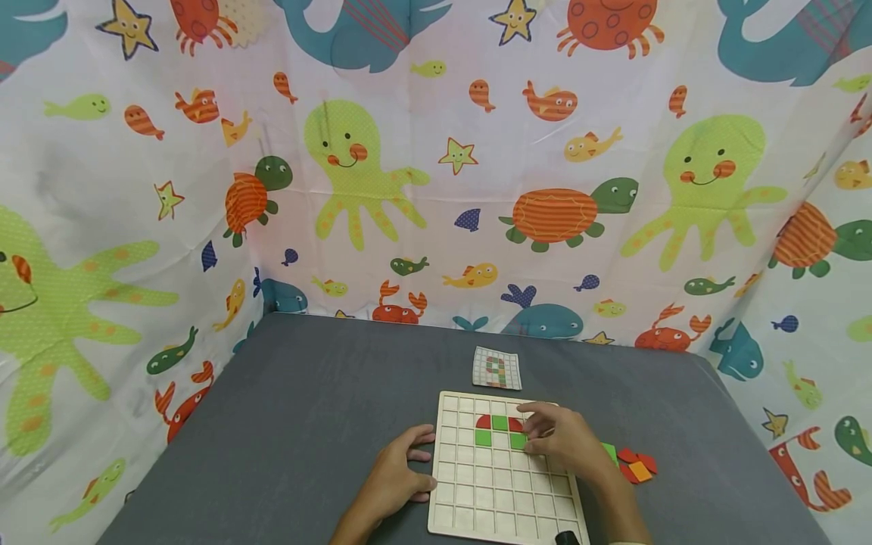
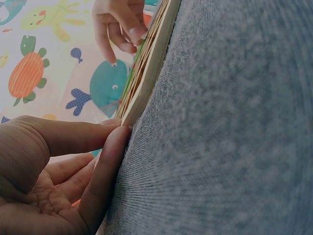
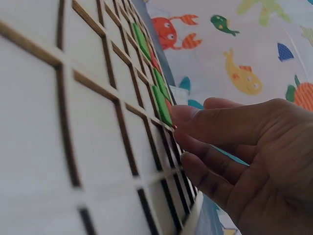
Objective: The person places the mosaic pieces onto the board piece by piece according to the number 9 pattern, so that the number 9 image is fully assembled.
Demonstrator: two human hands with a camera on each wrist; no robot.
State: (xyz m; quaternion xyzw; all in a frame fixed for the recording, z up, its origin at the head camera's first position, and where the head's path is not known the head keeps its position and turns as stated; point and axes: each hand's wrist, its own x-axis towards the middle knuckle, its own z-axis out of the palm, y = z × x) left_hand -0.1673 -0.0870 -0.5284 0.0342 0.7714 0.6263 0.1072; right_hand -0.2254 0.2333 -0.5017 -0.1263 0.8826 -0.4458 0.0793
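Observation:
Along the left edge of the wooden grid board, my left hand grips the rim. In the left wrist view, the thumb and one finger meet at the board's corner. Over the upper right of the grid, my right hand has its thumb and fingertips at a red rounded tile, pinching it at its right side; the fingers partly hide it. Beside it lie a green square tile and another red rounded tile. Two more green squares sit one row lower.
A pattern card showing a coloured grid lies behind the board. To the right, a loose pile of red tiles, an orange tile and green ones sits partly behind my right forearm. A black object overlaps the board's near edge.

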